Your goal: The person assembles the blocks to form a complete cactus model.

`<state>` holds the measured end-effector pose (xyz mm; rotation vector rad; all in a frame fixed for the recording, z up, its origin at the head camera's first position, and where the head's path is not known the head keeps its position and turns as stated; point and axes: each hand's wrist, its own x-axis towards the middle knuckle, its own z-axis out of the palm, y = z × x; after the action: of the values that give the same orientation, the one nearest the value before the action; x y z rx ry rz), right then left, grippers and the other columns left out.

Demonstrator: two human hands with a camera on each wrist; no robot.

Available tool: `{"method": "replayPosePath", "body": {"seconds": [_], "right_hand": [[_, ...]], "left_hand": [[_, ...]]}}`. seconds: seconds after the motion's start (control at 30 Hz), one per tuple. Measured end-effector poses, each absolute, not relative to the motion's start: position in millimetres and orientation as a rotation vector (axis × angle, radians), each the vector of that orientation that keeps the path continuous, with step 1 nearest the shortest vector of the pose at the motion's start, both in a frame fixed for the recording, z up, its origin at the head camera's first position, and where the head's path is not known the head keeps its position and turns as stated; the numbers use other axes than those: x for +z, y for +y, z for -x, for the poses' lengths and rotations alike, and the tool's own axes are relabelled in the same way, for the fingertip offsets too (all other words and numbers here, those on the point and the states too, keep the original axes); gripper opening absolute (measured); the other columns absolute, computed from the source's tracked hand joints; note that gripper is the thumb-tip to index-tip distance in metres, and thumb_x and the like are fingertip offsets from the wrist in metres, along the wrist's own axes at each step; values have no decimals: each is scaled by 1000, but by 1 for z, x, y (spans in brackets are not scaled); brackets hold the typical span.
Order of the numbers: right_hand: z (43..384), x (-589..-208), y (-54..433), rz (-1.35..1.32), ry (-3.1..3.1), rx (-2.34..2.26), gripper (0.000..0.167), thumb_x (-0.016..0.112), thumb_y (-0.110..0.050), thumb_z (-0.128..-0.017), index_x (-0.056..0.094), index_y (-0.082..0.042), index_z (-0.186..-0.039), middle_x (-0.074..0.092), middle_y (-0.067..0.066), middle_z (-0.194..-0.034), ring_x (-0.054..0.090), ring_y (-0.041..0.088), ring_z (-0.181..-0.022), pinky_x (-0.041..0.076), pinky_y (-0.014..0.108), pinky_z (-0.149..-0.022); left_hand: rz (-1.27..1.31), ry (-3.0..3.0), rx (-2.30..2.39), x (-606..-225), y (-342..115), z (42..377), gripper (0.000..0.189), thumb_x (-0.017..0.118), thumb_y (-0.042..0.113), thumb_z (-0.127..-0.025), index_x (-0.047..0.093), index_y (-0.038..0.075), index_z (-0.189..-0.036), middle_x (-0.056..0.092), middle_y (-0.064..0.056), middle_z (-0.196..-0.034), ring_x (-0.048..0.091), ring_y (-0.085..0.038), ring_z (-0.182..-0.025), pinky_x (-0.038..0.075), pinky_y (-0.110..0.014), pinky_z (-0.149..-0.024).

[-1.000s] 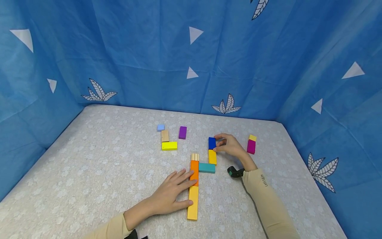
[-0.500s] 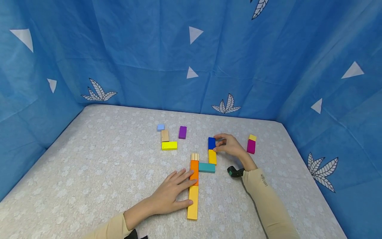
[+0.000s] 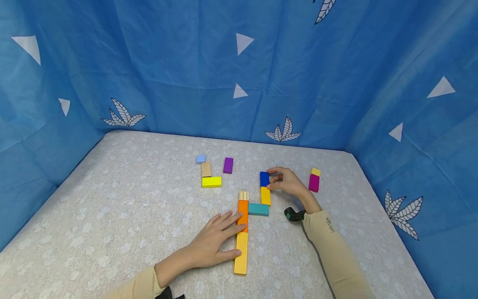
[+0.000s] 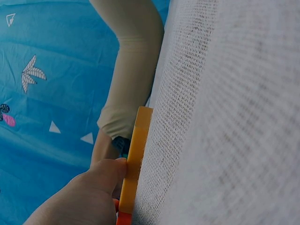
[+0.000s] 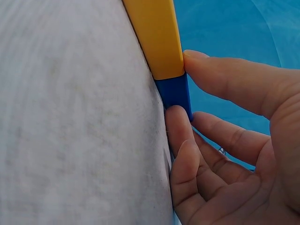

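In the head view my left hand [image 3: 213, 245] lies with its fingers spread. Its fingertips touch the orange block [image 3: 243, 207], and its thumb touches the long yellow-orange block [image 3: 241, 265] end to end with it. A short striped wooden piece [image 3: 244, 196] sits at the orange block's far end; a teal block [image 3: 258, 209] juts out to the right. My right hand [image 3: 289, 182] holds a blue block [image 3: 264, 179], fingertips at its far end and thumb by its seam with an amber block [image 3: 265, 196]. The right wrist view shows curled fingers against the blue block [image 5: 176, 91].
Behind, to the left, lie a yellow block [image 3: 211, 182], a wooden block [image 3: 206, 170], a light blue piece [image 3: 201, 159] and a purple block [image 3: 228, 165]. On the right are a magenta block [image 3: 314, 182] and a small yellow piece [image 3: 315, 171]. A blue curtain [image 3: 179, 83] surrounds the table.
The blue block has shifted very slightly to the left with my right fingertips on it. My left hand stays in place on the blocks.
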<state>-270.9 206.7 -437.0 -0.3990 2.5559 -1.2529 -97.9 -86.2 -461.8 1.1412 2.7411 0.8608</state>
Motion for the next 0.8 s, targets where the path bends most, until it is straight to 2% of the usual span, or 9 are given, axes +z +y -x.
{"method": "replayPosePath", "body": {"seconds": [0.2,0.37,0.47,0.57,0.8], "right_hand": [[270,-434,207,347,2618,-1240,55,76,-22,-85,56,-6,-134,60,15,-130,60,24,-94,51,28,-77],[268,-428,209,334,2710,-1328,55,74,-28,-88,56,-7,-136,56,14,-136,62,30,-107,56,40,-86],[263,-425,206,362,2758,-1377,56,72,-29,-89,54,-6,-137,54,14,-138,60,33,-115,53,48,-96],[254,-423,202,440,2795,-1406,57,72,-28,-90,53,-4,-138,53,14,-139,57,34,-120,47,51,-104],[231,-424,202,669,2841,-1285,60,74,-24,-87,51,-6,-140,49,12,-147,44,34,-135,36,58,-111]], "left_hand": [[-1138,2744,862,-462,-86,98,66,54,56,-94,42,23,-150,25,-1,-163,22,-31,-150,19,-59,-119],[-1133,2737,860,-463,-86,98,65,54,55,-94,41,24,-150,24,0,-163,21,-30,-150,19,-58,-119],[-1138,2739,860,-463,-86,98,65,54,55,-94,41,24,-150,24,0,-163,21,-31,-150,20,-59,-119],[-1139,2744,857,-463,-85,98,65,55,54,-94,41,24,-150,25,-1,-162,23,-31,-150,20,-59,-118],[-1144,2750,856,-464,-85,98,64,54,54,-94,43,23,-149,27,-2,-162,24,-32,-149,21,-60,-118]]}}
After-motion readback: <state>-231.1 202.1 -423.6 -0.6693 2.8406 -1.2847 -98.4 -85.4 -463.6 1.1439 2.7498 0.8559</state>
